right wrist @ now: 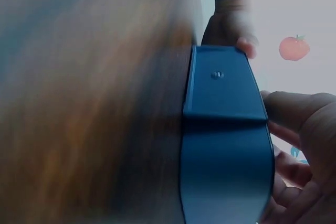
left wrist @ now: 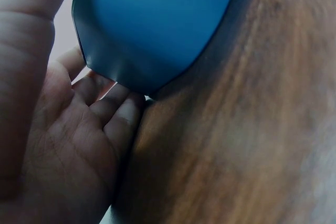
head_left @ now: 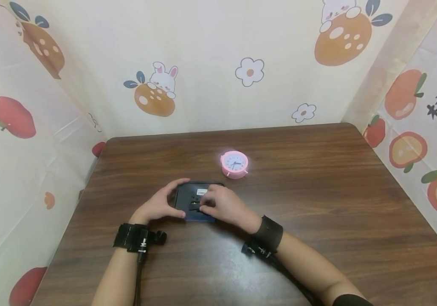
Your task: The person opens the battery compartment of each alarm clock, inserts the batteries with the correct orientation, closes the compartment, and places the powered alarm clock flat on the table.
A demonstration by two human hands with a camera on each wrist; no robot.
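Note:
A dark boxy device [head_left: 185,196] lies on the table with its back up, showing a white barcode label and a small recess [head_left: 195,204] that looks like a battery compartment. Its side shows blue in the left wrist view. My left hand [head_left: 159,204] grips the device's left end, thumb at the near corner and fingers at the far edge. Over its right part, my right hand [head_left: 227,206] has bent fingers and thumb together beside the recess. Whether they pinch a small part is hidden. In the right wrist view, the device's stepped side [right wrist: 226,129] is beside the right fingers.
Just behind the device stands a round pink alarm clock [head_left: 235,164], its face tipped upward. The brown wooden table [head_left: 317,182] meets fruit-patterned curtains [head_left: 210,63] at the back and both sides. Camera straps with cables are on both wrists.

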